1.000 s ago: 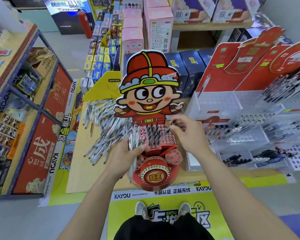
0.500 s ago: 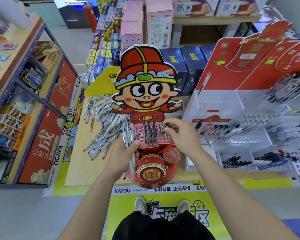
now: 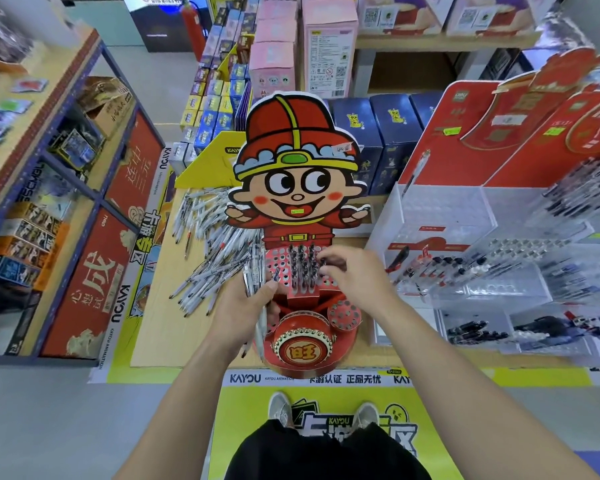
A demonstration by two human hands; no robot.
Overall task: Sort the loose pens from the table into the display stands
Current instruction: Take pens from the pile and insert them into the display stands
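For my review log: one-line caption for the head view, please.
Left hand grips a bundle of pens while right hand touches slotted pens in the red cartoon stand.

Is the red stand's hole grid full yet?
Partly filled: dark pens fill the middle of the hole grid; holes to their left are empty.

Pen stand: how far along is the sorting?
Early. Done: a few pens stand in the red cartoon stand; many holes are empty. In hand: left hand grips a bundle; right hand is at the holes. Left: the big loose pile on the table.
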